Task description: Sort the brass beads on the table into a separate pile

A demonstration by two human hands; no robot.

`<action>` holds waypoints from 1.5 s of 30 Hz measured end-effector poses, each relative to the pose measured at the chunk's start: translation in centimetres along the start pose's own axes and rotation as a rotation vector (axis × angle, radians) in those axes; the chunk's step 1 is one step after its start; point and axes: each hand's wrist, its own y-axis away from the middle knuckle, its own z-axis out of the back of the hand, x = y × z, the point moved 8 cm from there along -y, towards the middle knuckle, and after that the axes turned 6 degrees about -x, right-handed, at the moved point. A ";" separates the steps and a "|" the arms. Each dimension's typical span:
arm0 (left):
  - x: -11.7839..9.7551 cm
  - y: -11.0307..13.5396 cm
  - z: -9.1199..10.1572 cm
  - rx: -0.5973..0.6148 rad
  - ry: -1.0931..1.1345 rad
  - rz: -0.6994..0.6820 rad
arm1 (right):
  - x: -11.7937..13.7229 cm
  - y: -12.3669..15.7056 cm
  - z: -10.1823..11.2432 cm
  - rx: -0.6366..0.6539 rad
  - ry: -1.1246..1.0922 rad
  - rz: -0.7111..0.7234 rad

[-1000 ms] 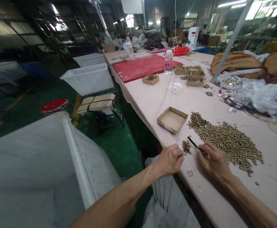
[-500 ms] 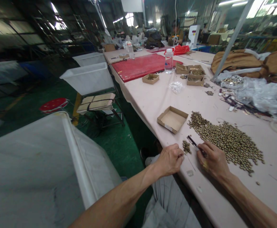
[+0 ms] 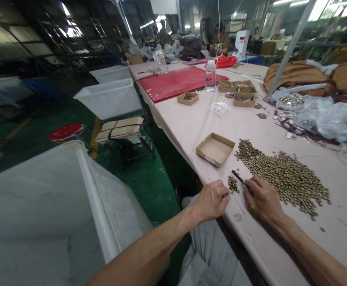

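My right hand [image 3: 264,200] rests on the table and grips a thin dark stick [image 3: 238,177], which looks flat and pen-length. The stick's tip points away and to the left, just beyond a small cluster of bronze-coloured metal studs [image 3: 233,184]. At the table's near edge, my left hand [image 3: 215,199] is closed beside that cluster, fingers curled down; whatever they hold is hidden. To the right of the stick spreads a large pile of the same studs [image 3: 286,174]. A shallow cardboard box [image 3: 215,147] stands open behind the small cluster.
Farther back on the table [image 3: 191,131] are small cardboard boxes [image 3: 244,99] with metal parts, a water bottle [image 3: 211,75] and a red board [image 3: 179,83]. Plastic bags [image 3: 334,119] lie at right beside a slanted pole [image 3: 292,47]. A big white bin [image 3: 84,190] stands at my left.
My right hand has shifted slightly left with the dark stick, bringing its tip closer to the small cluster. My left hand has hardly moved.
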 end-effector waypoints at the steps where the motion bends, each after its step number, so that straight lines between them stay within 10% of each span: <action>1: 0.0 0.0 0.0 0.002 0.001 -0.001 | -0.1 -0.2 0.0 -0.006 0.009 -0.008; 22: -0.1 0.0 0.0 -0.023 0.023 -0.009 | -2.7 -0.5 2.6 -0.187 0.106 -0.123; 29: -0.1 0.0 -0.2 -0.021 0.005 -0.001 | 1.2 2.6 4.1 0.055 -0.297 0.128; 45: -0.4 -0.2 0.2 -0.006 0.062 0.010 | -0.4 4.0 3.2 0.038 -0.113 0.080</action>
